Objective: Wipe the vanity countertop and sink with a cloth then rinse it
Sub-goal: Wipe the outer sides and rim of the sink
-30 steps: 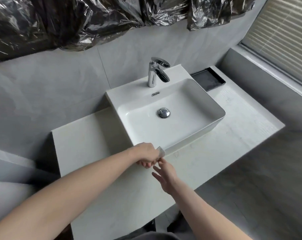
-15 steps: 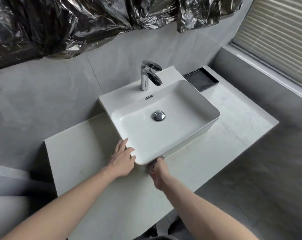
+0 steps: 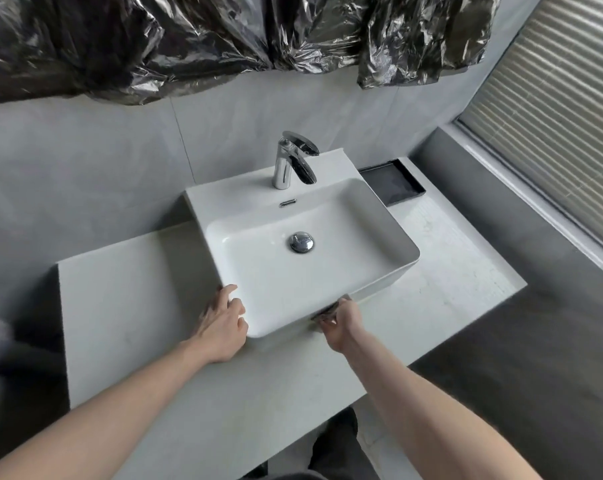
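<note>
Pale vanity countertop (image 3: 127, 327), grey wall | left hand (image 3: 222, 323) spread against white sink (image 3: 390, 275) corner | right hand (image 3: 341, 322) pinching grey cloth (image 3: 326, 311) under sink's front edge | chrome faucet (image 3: 289, 161), black tray (image 3: 393, 183) behind.

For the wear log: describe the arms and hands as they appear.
Both forearms are bare right to the picture's bottom edge: no sleeves in view. The left hand and right hand wear no gloves, and no watch, ring or bracelet shows on either.
</note>
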A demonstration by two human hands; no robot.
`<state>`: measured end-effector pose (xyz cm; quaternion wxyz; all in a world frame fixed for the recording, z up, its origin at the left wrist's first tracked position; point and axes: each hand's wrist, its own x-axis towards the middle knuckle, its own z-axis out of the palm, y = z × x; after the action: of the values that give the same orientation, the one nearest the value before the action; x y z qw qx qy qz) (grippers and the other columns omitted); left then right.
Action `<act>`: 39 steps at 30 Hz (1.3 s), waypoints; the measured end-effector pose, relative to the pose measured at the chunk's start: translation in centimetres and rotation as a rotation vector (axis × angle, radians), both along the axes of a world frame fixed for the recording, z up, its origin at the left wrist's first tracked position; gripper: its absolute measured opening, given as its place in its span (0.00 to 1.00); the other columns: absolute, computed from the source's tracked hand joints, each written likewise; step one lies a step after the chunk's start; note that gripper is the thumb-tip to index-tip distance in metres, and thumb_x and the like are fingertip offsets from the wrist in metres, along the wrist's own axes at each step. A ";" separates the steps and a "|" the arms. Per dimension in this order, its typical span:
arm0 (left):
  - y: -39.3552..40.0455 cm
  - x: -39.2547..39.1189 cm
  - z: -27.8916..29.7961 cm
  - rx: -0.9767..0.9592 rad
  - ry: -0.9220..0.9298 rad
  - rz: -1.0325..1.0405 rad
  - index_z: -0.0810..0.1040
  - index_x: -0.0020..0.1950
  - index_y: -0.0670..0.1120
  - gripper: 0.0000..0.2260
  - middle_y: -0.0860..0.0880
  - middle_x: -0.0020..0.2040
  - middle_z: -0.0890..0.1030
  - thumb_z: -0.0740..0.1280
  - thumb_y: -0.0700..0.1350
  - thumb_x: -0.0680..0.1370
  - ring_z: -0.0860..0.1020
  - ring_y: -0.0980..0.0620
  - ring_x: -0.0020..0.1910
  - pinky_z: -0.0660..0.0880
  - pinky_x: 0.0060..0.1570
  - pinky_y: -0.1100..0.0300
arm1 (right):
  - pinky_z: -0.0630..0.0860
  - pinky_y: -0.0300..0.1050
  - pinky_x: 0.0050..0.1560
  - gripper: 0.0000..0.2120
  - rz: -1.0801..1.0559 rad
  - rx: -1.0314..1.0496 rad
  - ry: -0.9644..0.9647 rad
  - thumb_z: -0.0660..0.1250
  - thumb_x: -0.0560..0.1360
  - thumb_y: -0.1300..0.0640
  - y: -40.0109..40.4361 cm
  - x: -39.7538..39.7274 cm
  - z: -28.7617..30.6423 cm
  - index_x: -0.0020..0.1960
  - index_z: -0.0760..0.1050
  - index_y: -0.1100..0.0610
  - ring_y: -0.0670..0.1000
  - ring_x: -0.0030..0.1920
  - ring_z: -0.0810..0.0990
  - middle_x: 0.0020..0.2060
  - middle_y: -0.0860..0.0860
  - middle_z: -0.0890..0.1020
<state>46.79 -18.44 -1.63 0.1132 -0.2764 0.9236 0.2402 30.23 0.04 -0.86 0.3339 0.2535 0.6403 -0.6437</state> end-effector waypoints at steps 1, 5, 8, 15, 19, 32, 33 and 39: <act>0.1 -0.1 0.0 -0.002 0.003 0.013 0.72 0.62 0.46 0.12 0.49 0.79 0.53 0.56 0.46 0.81 0.65 0.41 0.72 0.65 0.69 0.48 | 0.66 0.43 0.34 0.20 -0.012 0.019 0.019 0.48 0.73 0.69 0.8 -1.8 -0.3 0.47 0.76 0.52 0.54 0.28 0.72 0.30 0.55 0.74; 0.7 -0.4 -0.5 0.012 -0.015 0.061 0.70 0.61 0.47 0.11 0.50 0.80 0.47 0.55 0.45 0.80 0.65 0.40 0.71 0.65 0.68 0.48 | 0.65 0.42 0.33 0.17 -0.063 0.102 0.015 0.49 0.78 0.61 2.1 -5.4 -1.8 0.46 0.74 0.48 0.52 0.31 0.69 0.34 0.51 0.73; 1.6 -0.8 -1.0 0.015 -0.051 0.111 0.69 0.61 0.47 0.11 0.51 0.80 0.40 0.55 0.43 0.80 0.64 0.41 0.72 0.67 0.66 0.48 | 0.64 0.40 0.29 0.16 -0.079 -0.033 -0.098 0.49 0.81 0.60 1.0 -3.0 -1.9 0.45 0.73 0.49 0.50 0.30 0.66 0.34 0.50 0.71; 3.3 -2.7 -0.1 -0.030 -0.184 0.255 0.69 0.67 0.49 0.17 0.54 0.80 0.32 0.57 0.41 0.78 0.66 0.38 0.71 0.68 0.63 0.48 | 0.74 0.54 0.39 0.15 0.162 -0.322 -0.388 0.49 0.74 0.70 0.1 1.5 0.6 0.45 0.74 0.62 0.57 0.32 0.74 0.33 0.61 0.76; 4.7 -3.9 0.5 -0.013 -0.219 0.369 0.58 0.79 0.50 0.32 0.58 0.77 0.25 0.57 0.36 0.75 0.70 0.40 0.69 0.72 0.55 0.52 | 0.76 0.51 0.35 0.17 0.104 -0.284 -0.399 0.47 0.74 0.72 2.8 -4.1 0.1 0.36 0.70 0.62 0.58 0.33 0.73 0.34 0.61 0.74; 6.3 -5.2 1.1 0.096 -0.137 0.558 0.41 0.83 0.56 0.44 0.69 0.72 0.23 0.55 0.31 0.72 0.70 0.44 0.72 0.72 0.52 0.57 | 0.78 0.40 0.30 0.14 -0.011 -0.078 -0.183 0.52 0.78 0.66 9.0 -17.6 -2.4 0.45 0.74 0.55 0.54 0.35 0.74 0.36 0.54 0.75; 6.2 -5.2 1.1 0.093 -0.135 0.561 0.42 0.83 0.56 0.44 0.69 0.73 0.23 0.55 0.31 0.72 0.72 0.43 0.70 0.72 0.51 0.57 | 0.77 0.40 0.29 0.14 -0.005 -0.100 -0.198 0.52 0.79 0.66 8.2 -16.3 -2.2 0.45 0.74 0.55 0.53 0.34 0.73 0.35 0.54 0.75; 6.3 -4.7 0.4 0.084 -0.071 0.550 0.44 0.83 0.57 0.44 0.71 0.73 0.25 0.55 0.30 0.72 0.72 0.43 0.70 0.72 0.53 0.55 | 0.78 0.48 0.33 0.19 0.085 -0.177 -0.339 0.48 0.75 0.71 4.9 -9.2 0.1 0.34 0.72 0.60 0.54 0.24 0.72 0.26 0.55 0.73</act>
<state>42.13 -12.18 -1.25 0.0873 -0.5202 0.7985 0.2902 21.06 4.96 -0.78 0.4847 0.3006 0.5259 -0.6310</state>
